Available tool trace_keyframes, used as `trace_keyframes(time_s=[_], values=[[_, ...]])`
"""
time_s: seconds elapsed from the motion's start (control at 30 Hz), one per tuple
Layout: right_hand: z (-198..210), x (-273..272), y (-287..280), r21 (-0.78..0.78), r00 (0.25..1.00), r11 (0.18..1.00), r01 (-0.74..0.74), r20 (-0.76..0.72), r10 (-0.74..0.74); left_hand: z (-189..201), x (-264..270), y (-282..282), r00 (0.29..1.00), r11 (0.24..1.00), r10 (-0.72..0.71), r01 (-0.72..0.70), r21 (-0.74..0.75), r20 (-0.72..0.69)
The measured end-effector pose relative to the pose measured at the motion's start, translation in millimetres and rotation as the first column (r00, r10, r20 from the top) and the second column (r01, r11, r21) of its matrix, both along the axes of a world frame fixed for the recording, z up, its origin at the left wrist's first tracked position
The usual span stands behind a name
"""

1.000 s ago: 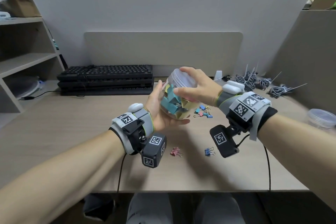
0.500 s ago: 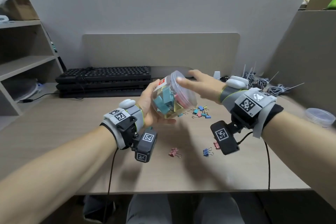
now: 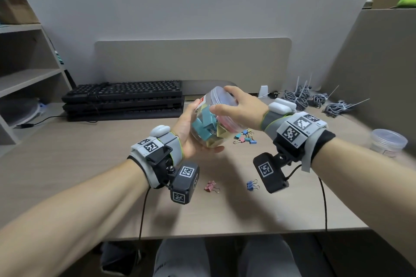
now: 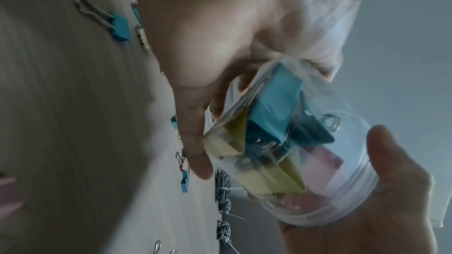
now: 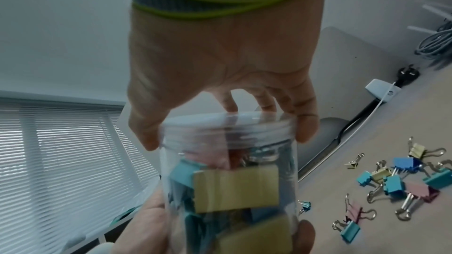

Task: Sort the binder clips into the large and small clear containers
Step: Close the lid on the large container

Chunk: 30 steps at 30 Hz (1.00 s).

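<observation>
Binder clips, large ones in teal, yellow and pink with folded metal bodies and wire loop handles, fill the large clear container [image 3: 210, 125], a smooth round plastic jar held tilted above the desk [image 3: 90, 164] between both hands. The left hand [image 3: 191, 137] cups the jar's base from below, palm and curled fingers wrapped round its lower wall. The right hand [image 3: 238, 110] grips the translucent lid [image 3: 221, 95] at the top, thumb on one side of the rim and fingers on the other; the right wrist view shows the ridged rim under the fingertips [image 5: 307, 128]. On the desk just beyond the jar lies a cluster of small clips [image 3: 244, 138] in blue, teal, yellow and pink, tangled together. Nearer the person, a lone pink clip [image 3: 210, 186] and a lone blue clip [image 3: 252, 184] lie apart from each other. The small clear container [image 3: 388, 143], with its lid on, stands well off to the right. The desk has a pale matte wood grain. At its back, black keyboards [image 3: 123, 99] are stacked, and bundles of grey braided cable [image 3: 315, 99] tied with white zip ties lie at the right rear. A beige divider panel [image 3: 191, 60] stands before a plain white wall, with open shelves [image 3: 24, 74] at left.
</observation>
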State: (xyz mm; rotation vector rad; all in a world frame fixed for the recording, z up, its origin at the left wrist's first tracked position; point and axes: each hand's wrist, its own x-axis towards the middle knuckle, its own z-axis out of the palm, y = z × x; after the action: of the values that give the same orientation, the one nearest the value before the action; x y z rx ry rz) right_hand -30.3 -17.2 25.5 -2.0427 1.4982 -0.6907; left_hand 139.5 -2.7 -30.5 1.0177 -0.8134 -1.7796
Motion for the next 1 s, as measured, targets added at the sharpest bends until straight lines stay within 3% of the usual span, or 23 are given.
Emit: trace_keyframes(time_s=[0.1, 0.23, 0.37, 0.5, 0.63, 0.77, 0.9, 1.0], values=[[2, -13, -6, 0.077, 0.999, 0.997, 0.003, 0.036, -0.006, 6, -10, -4, 0.998, 0.999, -0.003, 0.006, -0.053, 0.061], [6, -41, -19, 0.098, 0.996, 0.992, 0.084, 0.025, -0.087, 12, -28, -14, 0.944, 0.997, -0.004, 0.028, -0.069, 0.33], [5, -84, -39, -0.005, 0.97, 0.972, 0.235, -0.059, -0.234, 14, -53, -29, 0.813, 0.989, -0.015, 0.098, -0.111, 0.582], [3, -122, -58, -0.089, 0.895, 0.936, 0.341, -0.274, -0.352, 8, -70, -50, 0.652, 0.951, 0.069, 0.186, -0.248, 0.755], [-15, -154, -71, -0.093, 0.79, 0.911, 0.402, -0.468, -0.396, 6, -94, -67, 0.573, 0.913, 0.09, 0.28, -0.298, 0.814], [-40, -169, -81, -0.064, 0.758, 0.918, 0.391, -0.544, -0.361, 6, -114, -77, 0.491, 0.884, 0.131, 0.335, -0.326, 0.861], [-47, -196, -85, -0.048, 0.844, 0.914, 0.402, -0.368, -0.391, 6, -136, -84, 0.455, 0.863, 0.137, 0.381, -0.332, 0.88], [-47, -230, -80, -0.083, 0.816, 0.873, 0.481, -0.321, -0.48, 7, -150, -86, 0.463, 0.848, 0.157, 0.389, -0.36, 0.872]])
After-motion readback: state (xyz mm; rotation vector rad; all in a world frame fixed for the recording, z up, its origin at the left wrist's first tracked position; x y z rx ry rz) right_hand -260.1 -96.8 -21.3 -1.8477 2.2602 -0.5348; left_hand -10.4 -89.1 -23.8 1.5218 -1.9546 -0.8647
